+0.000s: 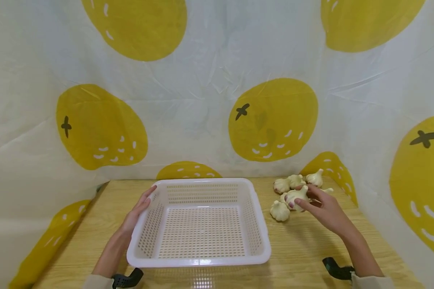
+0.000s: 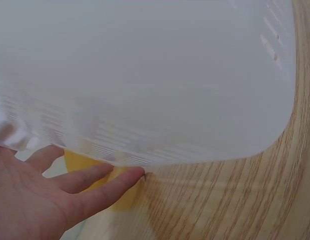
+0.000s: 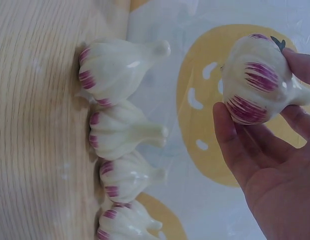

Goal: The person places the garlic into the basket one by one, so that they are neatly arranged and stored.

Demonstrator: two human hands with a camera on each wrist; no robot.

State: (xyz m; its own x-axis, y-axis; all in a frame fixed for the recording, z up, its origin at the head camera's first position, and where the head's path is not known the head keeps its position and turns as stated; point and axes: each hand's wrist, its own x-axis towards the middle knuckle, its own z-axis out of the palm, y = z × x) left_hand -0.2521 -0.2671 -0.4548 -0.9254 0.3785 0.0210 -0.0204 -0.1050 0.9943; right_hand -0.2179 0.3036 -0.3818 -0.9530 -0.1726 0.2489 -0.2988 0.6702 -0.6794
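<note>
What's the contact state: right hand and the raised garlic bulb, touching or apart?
Touching. The right wrist view shows the right hand holding the garlic bulb, fingers set against its surface from opposite sides.

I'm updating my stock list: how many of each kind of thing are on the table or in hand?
Garlic bulbs: 7 visible, some partly hidden, including one in the right hand
White basket: 1
Total: 8 visible

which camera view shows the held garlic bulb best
The right wrist view: the held garlic bulb appears larger there in the right grip, its purple streaks clear. The head view shows it smaller, overlapping other bulbs; the left wrist view doesn't clearly show it.
</note>
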